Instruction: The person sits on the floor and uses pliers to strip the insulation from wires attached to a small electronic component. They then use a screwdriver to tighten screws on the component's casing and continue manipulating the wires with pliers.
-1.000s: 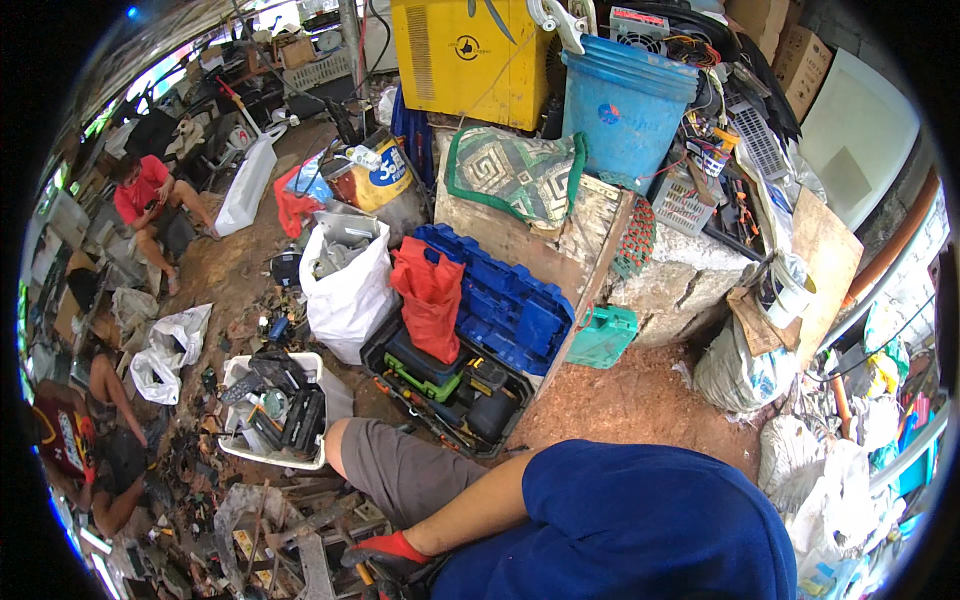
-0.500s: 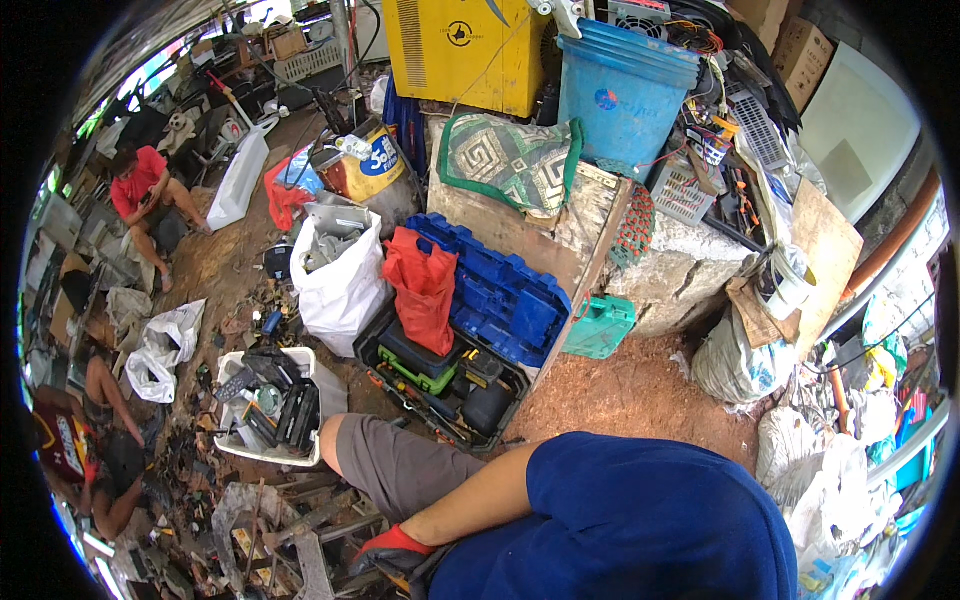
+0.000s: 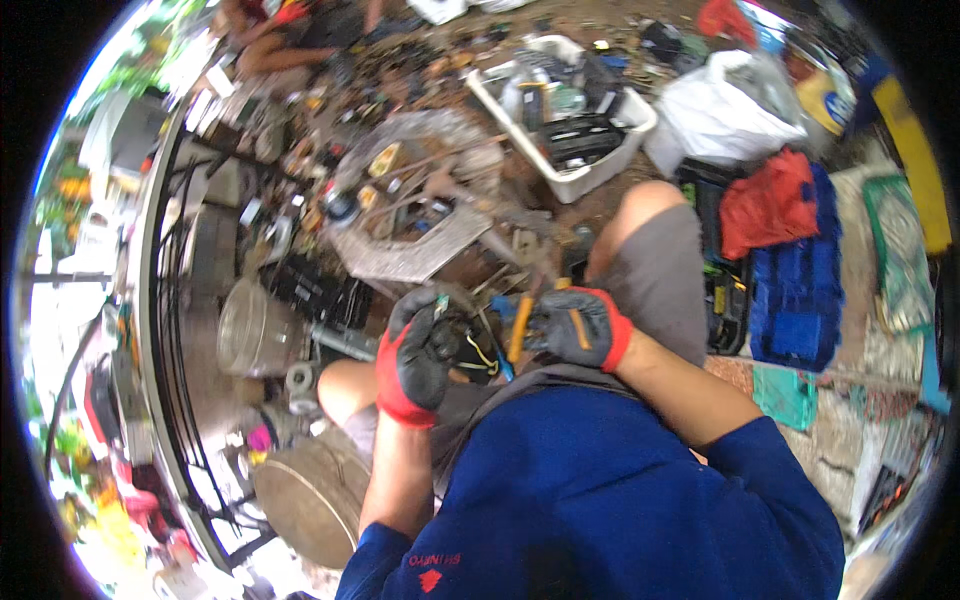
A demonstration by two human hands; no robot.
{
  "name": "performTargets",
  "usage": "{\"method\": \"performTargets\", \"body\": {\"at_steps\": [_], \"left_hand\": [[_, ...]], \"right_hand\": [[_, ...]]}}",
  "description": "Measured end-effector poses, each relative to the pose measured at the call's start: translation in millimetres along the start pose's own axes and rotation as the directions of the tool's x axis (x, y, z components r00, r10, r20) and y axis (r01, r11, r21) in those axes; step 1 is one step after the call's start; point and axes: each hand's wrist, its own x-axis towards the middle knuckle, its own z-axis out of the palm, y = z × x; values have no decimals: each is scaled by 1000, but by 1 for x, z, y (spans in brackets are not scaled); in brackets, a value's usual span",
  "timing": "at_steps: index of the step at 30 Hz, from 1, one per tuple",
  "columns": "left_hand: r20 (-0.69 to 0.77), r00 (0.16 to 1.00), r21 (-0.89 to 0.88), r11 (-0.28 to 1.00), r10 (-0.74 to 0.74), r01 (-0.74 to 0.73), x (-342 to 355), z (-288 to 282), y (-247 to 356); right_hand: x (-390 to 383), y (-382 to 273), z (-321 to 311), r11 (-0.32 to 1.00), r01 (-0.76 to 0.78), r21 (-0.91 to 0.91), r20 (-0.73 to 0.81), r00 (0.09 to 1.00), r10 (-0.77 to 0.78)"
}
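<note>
Both my hands wear black gloves with red cuffs and are held close together over my lap. My left hand (image 3: 412, 350) is closed, its fingertips pinched on a small pale-green piece (image 3: 441, 303). Just to its right, a dark bundle with a thin yellow-white wire (image 3: 478, 346) shows above my lap; whether the hand holds it too, I cannot tell. My right hand (image 3: 592, 325) is wrapped round a tool with yellow-orange handles (image 3: 521, 328). The tool's working end is hidden or blurred. A blue pointed thing (image 3: 505, 368) sits between the hands.
Ahead lies a grey broken frame (image 3: 400, 258) among scrap. A white bin of electronic parts (image 3: 575, 188) stands beyond my right knee, near a white sack (image 3: 725, 115). Right is an open blue toolbox lid (image 3: 800, 300) with a red bag (image 3: 770, 205). A round metal container (image 3: 310, 495) stands left.
The view has swung left and down toward my lap. My left hand has come into view. My right hand, partly hidden at the lower edge before, now shows with the yellow-orange-handled tool.
</note>
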Motion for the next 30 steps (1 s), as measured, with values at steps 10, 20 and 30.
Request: {"method": "performTargets", "body": {"at_steps": [10, 20, 30], "left_hand": [[-131, 970, 207, 963, 205, -176, -2, 1, -3], [-169, 969, 99, 981, 181, -166, 3, -9, 2], [-171, 974, 313, 946, 149, -90, 10, -7, 4]], "right_hand": [[5, -2, 34, 836, 53, -547, -110, 985, -135], [10, 9, 27, 571, 57, -819, -13, 993, -117], [16, 10, 18, 356, 69, -932, 50, 997, -62]]}}
